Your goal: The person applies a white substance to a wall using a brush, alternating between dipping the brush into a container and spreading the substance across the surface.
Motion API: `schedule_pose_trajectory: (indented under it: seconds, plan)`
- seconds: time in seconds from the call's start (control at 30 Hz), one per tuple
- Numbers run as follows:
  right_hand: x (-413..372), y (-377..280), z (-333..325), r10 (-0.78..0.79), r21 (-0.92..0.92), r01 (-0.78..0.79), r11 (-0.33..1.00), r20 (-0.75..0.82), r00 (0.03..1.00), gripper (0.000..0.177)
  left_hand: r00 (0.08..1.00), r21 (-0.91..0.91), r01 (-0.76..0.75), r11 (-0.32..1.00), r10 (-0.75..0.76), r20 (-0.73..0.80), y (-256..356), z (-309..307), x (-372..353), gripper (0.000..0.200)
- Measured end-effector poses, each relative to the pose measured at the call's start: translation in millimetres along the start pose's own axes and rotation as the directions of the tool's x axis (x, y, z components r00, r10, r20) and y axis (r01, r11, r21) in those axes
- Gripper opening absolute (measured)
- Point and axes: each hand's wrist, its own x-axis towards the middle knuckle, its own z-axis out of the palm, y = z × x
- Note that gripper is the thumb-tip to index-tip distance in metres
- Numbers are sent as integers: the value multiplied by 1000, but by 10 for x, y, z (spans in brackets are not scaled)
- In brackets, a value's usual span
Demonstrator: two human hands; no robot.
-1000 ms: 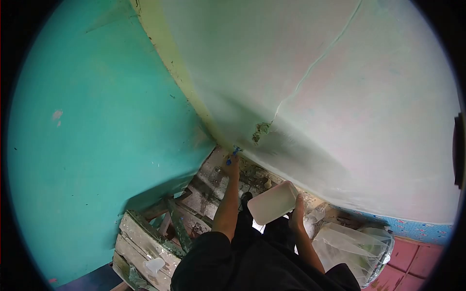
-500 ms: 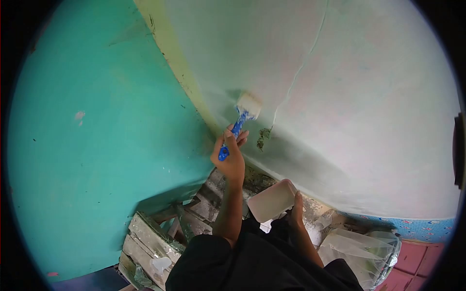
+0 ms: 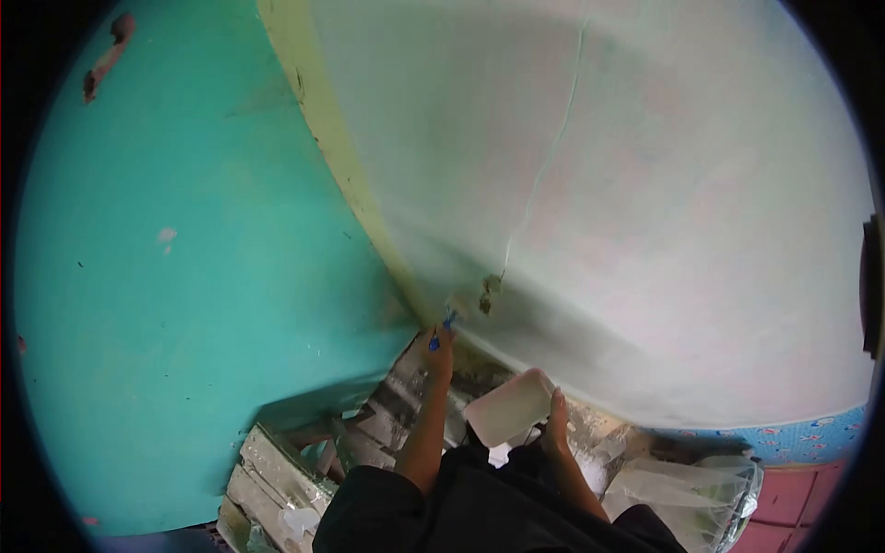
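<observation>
My left hand [image 3: 437,355] is closed around the blue handle of a paintbrush [image 3: 450,319], its pale bristles blurred against the low part of the whitish wall [image 3: 645,249]. Just right of the bristles is a chipped hole [image 3: 489,293] in the plaster, where a thin crack ends. With my right hand [image 3: 557,419] I grip the right edge of a shallow rectangular tub [image 3: 507,408]. The tub is tilted toward me, and a pale colour fills its inside.
A turquoise wall [image 3: 203,276] meets the whitish one at a yellow strip [image 3: 355,189]. Below on the left stands a paint-spattered wooden piece [image 3: 277,470]. A clear plastic-covered bundle [image 3: 673,498] sits at lower right, beside pink panels [image 3: 784,498] and blue patterned trim [image 3: 793,438].
My left hand has brought the brush down the wall, from above the chipped hole to its lower left. The tub stays in my right hand, and the view has tilted slightly upward.
</observation>
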Motion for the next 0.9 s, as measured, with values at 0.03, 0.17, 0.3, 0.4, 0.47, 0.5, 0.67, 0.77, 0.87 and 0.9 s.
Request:
schedule_pose_trajectory:
  seconds: [0.03,0.17,0.3,0.4,0.47,0.5,0.67,0.77,0.87,0.9]
  plan:
    - [-34,-53,16,4,5,-4,1000,11,1000,61,1000,73,-2,997,1,18,-114,-90,11,28]
    - [-105,-282,128,31,11,-30,999,-37,999,60,999,102,-18,995,13,53,248,180,169,28]
    - [211,-30,3,-76,-19,75,997,-24,997,60,992,19,-124,992,123,12,1362,674,68,32]
    - [173,-115,23,-57,11,57,998,3,998,60,984,-56,-175,983,177,28,2182,847,-111,35]
    - [65,-235,81,-32,25,32,999,5,999,61,959,-60,-274,960,277,51,2608,927,-211,33]
    - [34,-294,106,-20,30,19,999,4,1000,61,954,-124,-290,949,297,46,2781,971,-255,33]
    - [46,-216,16,-49,52,47,998,33,998,60,935,-184,-328,927,346,81,2775,1048,-215,37]
    - [100,-43,-137,-84,38,83,996,16,996,61,957,-248,-260,933,284,66,1870,830,-83,37]
    - [-54,-189,-131,-30,47,31,998,-26,999,61,987,-122,-161,979,163,9,1029,436,-75,36]
    - [-142,-247,-109,6,59,-3,998,-47,999,62,988,-80,-151,985,152,2,733,307,-64,36]
